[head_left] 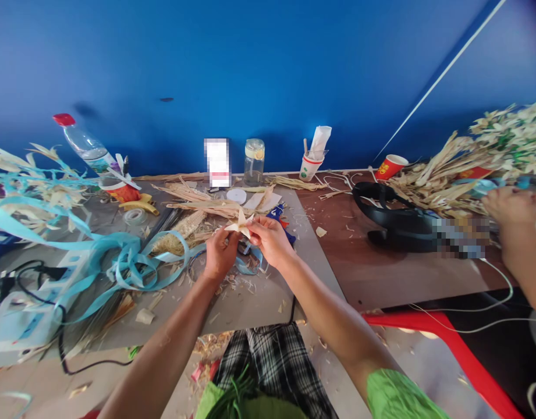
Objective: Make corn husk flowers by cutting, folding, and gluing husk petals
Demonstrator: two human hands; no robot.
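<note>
Both my hands meet over the grey board [259, 297] at the middle of the table. My left hand [219, 253] and my right hand [270, 238] are closed in a pinch on a small pale star-shaped piece of dried corn husk [240, 224], held between them just above the board. Under the hands lie husk scraps, a loop of light blue ribbon [128, 256] and a blue tool [277, 214] that is partly hidden.
Dried husk strips [193, 201], a corn cob [180, 233], a tape roll [134, 216], a tilted water bottle [87, 145], a glass jar [254, 160] and paper cups [310, 166] fill the back. A black bag [394, 224], husk flowers [490, 157] and another person's hand [512, 209] are at right.
</note>
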